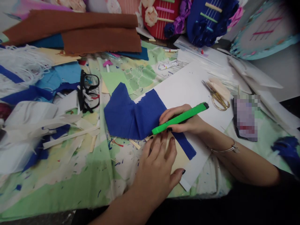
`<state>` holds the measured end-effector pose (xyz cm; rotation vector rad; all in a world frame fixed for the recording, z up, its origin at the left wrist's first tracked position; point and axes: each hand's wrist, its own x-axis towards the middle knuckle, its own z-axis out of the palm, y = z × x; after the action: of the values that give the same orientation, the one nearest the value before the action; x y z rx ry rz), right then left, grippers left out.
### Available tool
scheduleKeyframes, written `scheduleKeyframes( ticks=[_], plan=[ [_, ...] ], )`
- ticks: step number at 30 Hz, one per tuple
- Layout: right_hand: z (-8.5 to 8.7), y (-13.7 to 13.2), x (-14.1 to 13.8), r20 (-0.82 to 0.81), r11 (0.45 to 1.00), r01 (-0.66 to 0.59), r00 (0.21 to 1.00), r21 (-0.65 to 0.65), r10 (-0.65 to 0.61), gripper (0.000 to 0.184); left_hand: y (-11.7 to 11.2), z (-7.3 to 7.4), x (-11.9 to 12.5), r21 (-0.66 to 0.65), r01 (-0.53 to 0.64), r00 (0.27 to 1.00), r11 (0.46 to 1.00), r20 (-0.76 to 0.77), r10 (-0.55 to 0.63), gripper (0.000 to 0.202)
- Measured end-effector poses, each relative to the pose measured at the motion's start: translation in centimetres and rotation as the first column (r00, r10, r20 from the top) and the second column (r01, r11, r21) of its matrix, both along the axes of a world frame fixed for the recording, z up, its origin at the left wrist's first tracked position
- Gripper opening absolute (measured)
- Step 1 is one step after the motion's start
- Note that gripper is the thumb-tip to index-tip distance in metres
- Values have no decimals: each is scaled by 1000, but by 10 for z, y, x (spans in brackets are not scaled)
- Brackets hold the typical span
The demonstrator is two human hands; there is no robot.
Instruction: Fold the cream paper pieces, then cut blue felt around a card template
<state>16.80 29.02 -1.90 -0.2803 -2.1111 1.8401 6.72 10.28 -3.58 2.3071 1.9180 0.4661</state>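
Observation:
My right hand [185, 122] is closed around a bright green utility knife [180, 118], its tip resting at the lower edge of a blue felt piece [131, 114]. That felt lies partly over a white sheet [187, 87] and a tan card [179, 157]. My left hand [157, 168] lies flat with fingers spread, pressing on the tan card just below the knife tip. A thin bracelet [225, 150] circles my right wrist.
Gold scissors [217, 97] lie on the white sheet to the right. Black glasses [89, 90] sit to the left among blue and white scraps. Brown felt [93, 34] and decorated red and blue pieces [206, 22] crowd the back. The green patterned cloth [70, 184] covers the table.

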Motion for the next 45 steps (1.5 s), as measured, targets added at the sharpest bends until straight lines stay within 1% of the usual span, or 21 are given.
scheduleKeyframes(
  ticks=[5, 10, 15, 19, 24, 35, 40, 45],
  plan=[
    [-1, -1, 2, 9, 999, 31, 999, -13, -31, 21, 0, 0, 0, -15, 3, 1000, 1000, -5, -3, 68],
    [0, -1, 2, 25, 999, 34, 999, -19, -34, 21, 0, 0, -1, -6, 6, 1000, 1000, -8, -6, 68],
    [0, -1, 2, 23, 997, 63, 998, -35, -62, 21, 0, 0, 0, 3, 9, 1000, 1000, -11, -9, 68],
    [0, 0, 2, 0, 999, 35, 999, -13, -35, 20, -1, 0, 0, -4, 5, 1000, 1000, -13, -5, 68],
    [1, 1, 2, 8, 1000, 15, 1000, -7, -15, 20, -2, 0, -1, 5, -3, 1000, 1000, -12, 3, 67],
    [0, 1, 4, -15, 999, 38, 999, -25, -38, 20, 0, -1, 0, 5, 2, 1000, 1000, -15, -2, 68],
    [-1, 0, 5, 9, 994, 97, 995, -58, -97, 22, -1, -1, -1, 5, -1, 1000, 1000, -9, 1, 67],
    [-2, 1, 5, 12, 996, 74, 997, -58, -73, 22, -2, -1, -1, -5, 4, 1000, 1000, -10, -4, 68]
  ],
)
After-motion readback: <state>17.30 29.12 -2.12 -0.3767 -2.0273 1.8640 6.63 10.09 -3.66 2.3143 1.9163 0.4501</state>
